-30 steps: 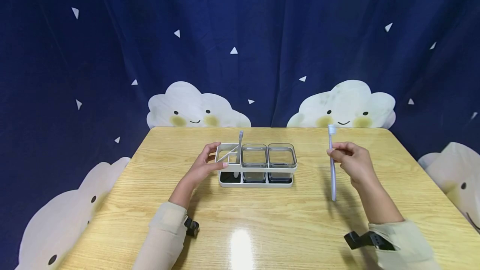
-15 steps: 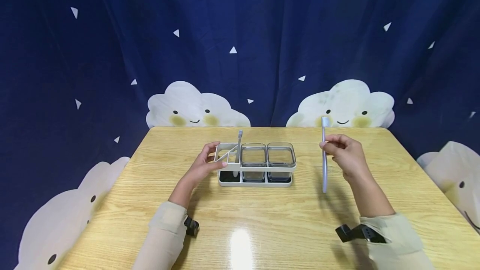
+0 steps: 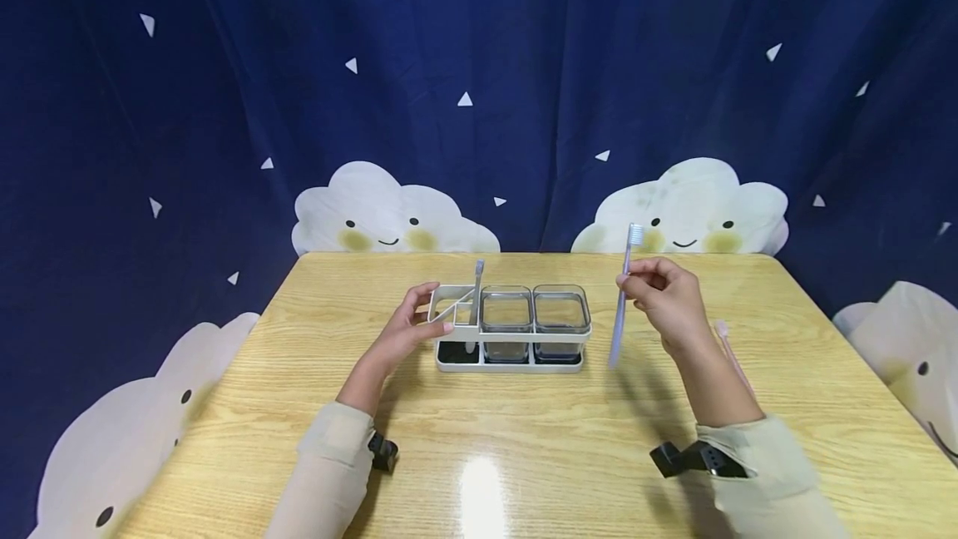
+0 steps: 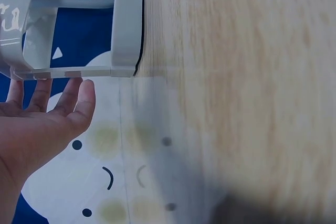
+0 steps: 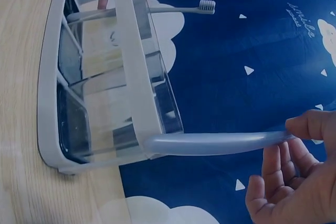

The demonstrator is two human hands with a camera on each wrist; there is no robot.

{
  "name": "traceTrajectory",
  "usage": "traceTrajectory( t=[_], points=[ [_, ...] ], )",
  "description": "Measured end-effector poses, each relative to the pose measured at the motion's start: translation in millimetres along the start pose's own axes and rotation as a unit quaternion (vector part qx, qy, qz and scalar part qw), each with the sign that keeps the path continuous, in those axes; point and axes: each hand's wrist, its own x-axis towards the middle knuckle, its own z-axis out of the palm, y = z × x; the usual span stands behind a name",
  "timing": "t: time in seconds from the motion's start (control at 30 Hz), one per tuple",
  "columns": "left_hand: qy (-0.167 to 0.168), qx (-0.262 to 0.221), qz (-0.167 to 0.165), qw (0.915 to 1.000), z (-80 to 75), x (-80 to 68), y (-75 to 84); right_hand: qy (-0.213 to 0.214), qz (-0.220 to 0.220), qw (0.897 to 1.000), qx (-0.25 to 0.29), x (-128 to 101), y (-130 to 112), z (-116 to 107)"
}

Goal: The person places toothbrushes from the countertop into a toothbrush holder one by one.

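Note:
A white holder (image 3: 509, 362) with two clear cups (image 3: 507, 318) stands mid-table; a grey toothbrush (image 3: 477, 285) is upright in its left compartment. My left hand (image 3: 432, 310) rests with straight fingers against the holder's left end, as the left wrist view also shows: hand (image 4: 47, 124), holder (image 4: 126, 24). My right hand (image 3: 627, 281) pinches a pale blue toothbrush (image 3: 619, 331) near its neck, bristles up, just right of the holder and above the table. In the right wrist view the pale blue toothbrush (image 5: 210, 142) reaches the holder's (image 5: 136, 77) near end.
A pink toothbrush (image 3: 729, 352) lies on the wooden table (image 3: 524, 439) to the right of my right forearm. A dark blue curtain with white clouds hangs close behind the table. Black straps (image 3: 696, 457) sit on both wrists.
My right hand has carried the pale blue toothbrush left and slightly up, close to the holder's right end, uncovering the pink toothbrush. The left hand and holder have stayed put.

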Motion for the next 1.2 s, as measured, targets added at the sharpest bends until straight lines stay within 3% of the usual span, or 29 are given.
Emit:
traceTrajectory(
  t=[0.33, 0.83, 1.07, 1.2],
  points=[
    [0.001, -0.001, -0.003, 1.0, -0.7, 0.0, -0.7, -0.022, -0.002, 0.998, 0.052, 3.1, -4.1, 15.4],
    [0.0, 0.004, -0.002, 1.0, -1.2, 1.6, -1.6, -0.066, -0.028, 0.996, 0.054, 7.4, -13.1, 42.5],
    [0.004, -0.01, -0.006, 0.9999, -8.3, 15.2, -26.1, -0.074, -0.057, 0.993, 0.075, 9.1, -21.4, 55.0],
    [0.012, -0.009, -0.006, 0.9999, -8.0, 16.8, -31.0, -0.077, -0.074, 0.991, 0.086, 8.5, -24.0, 61.9]
  ],
)
